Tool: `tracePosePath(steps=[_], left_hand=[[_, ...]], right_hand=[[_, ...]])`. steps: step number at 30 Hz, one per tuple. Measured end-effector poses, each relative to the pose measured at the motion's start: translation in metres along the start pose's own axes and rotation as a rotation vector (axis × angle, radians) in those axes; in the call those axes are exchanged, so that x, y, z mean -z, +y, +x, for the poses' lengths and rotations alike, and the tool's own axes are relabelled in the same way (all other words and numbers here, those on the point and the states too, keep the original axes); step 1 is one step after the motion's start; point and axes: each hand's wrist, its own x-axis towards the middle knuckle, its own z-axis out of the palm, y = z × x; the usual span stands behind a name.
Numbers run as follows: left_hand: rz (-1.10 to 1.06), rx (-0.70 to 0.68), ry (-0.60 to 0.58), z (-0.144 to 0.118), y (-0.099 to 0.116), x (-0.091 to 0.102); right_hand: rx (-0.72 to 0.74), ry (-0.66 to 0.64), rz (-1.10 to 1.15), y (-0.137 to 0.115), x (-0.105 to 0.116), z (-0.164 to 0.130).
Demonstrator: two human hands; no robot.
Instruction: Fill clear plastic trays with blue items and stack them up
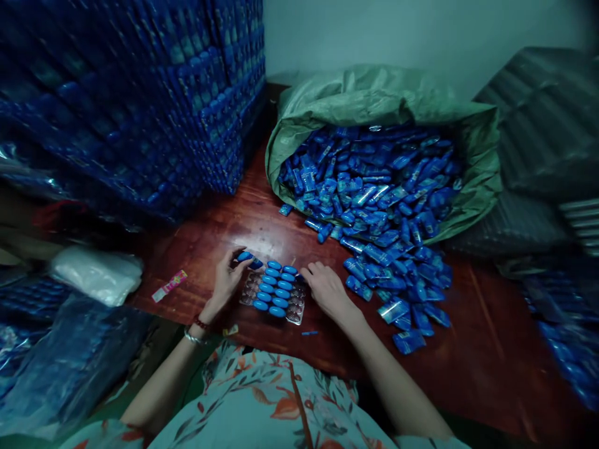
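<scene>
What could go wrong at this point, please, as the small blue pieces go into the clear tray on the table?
The left hand holds a blue piece at the corner of the clear tray; a nudge might unseat the filled rows. The right hand lies beside the loose pile spilling from the green sack, so a sweep could push pieces off the table.

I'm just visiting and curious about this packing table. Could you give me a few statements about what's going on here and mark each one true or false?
1. The left hand holds a blue piece at the tray's corner. True.
2. The clear tray is completely full. False: several pockets are bare.
3. The green sack spills blue packets onto the table. True.
4. The right hand is inside the sack. False: it rests beside the tray.
</scene>
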Motion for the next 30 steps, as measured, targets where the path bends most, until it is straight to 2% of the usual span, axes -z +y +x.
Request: tracePosePath(steps=[5,12,16,24,27,30], left_hand=[[0.105,-0.072,-0.127,0.001,-0.004,0.003],[0.291,-0.487,-0.413,0.014,-0.015,0.013],[0.435,-0.613,-0.518,0.022,-0.012,0.022],[0.623,-0.615,-0.681,0.024,0.005,0.023],[0.619,-0.585,-0.697,0.025,0.003,0.022],[0.548,-0.536,-0.698,0.027,0.001,0.022]], right_hand=[[0.046,-0.022,-0.016,0.001,0.001,0.007],[-0.051,0.033,0.076,0.009,-0.004,-0.004],[-0.03,0.03,0.081,0.005,-0.005,-0.006],[0.156,-0.055,-0.054,-0.005,0.011,0.019],[0.241,-0.093,-0.095,-0.01,0.016,0.031],[0.239,-0.117,-0.067,-0.013,0.017,0.036]])
